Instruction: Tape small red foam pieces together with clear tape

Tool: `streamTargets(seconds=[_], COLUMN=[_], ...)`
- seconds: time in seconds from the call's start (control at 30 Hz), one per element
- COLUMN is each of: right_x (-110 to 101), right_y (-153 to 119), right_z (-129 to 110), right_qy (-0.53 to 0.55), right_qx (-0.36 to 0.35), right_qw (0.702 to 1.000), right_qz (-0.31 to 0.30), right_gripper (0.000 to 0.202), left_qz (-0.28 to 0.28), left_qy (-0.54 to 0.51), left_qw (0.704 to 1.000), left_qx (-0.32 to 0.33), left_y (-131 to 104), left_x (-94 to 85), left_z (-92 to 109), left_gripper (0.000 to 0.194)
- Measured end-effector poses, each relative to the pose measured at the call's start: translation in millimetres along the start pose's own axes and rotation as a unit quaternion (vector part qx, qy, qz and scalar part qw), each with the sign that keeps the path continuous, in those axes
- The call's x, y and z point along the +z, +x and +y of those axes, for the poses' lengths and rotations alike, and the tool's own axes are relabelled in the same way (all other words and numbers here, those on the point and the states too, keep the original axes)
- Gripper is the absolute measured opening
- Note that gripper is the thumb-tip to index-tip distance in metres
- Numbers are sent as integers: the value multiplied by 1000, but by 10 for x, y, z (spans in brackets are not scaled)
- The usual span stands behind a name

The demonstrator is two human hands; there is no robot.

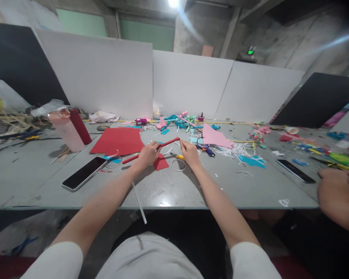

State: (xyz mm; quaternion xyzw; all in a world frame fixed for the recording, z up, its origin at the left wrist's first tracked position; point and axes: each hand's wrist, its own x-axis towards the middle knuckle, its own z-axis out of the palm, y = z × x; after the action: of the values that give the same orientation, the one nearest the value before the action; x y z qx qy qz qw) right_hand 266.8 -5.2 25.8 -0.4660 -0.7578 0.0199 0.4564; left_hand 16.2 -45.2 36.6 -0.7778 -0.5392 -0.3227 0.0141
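Note:
My left hand [148, 154] is closed around a long, narrow red strip [170, 142], which looks like rolled or folded paper or foam. One end sticks out to the lower left of the hand and the other slants up to the right. At that upper end my right hand [189, 154] has thumb and fingers pinched together; what lies between the fingertips is too small to tell. Below the hands lie a small red square piece [161, 162], a white ring [178, 165] and a yellow cutter [178, 156]. A thin white strip [139, 203] hangs over the table's front edge.
Red sheets [118, 141] and a phone [84, 173] lie left, near a pink bottle [66, 130]. Pink paper [215, 136], white shreds [238, 151] and blue scraps [252, 161] lie right. Another phone [296, 171] sits near a co-worker's arm [337, 193]. White panels [192, 83] stand behind.

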Motion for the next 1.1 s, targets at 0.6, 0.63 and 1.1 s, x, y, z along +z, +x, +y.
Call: streamTargets(seconds=[0.6,0.63,1.1], right_x=[175,181,171], right_y=[11,9,36], right_z=[103,102,92], right_qy=[13,7,83], right_qx=[113,111,135], right_qw=[993,993,987], right_qz=[-37,-37,-30], right_gripper=[36,36,41], left_qz=[-20,-16,11], left_qy=[31,32,38], left_qw=[999,999,999], left_qx=[23,22,25], left_y=[-11,-12,-10], left_x=[-19,-16,23], left_z=[20,20,-11], left_gripper=[34,34,28])
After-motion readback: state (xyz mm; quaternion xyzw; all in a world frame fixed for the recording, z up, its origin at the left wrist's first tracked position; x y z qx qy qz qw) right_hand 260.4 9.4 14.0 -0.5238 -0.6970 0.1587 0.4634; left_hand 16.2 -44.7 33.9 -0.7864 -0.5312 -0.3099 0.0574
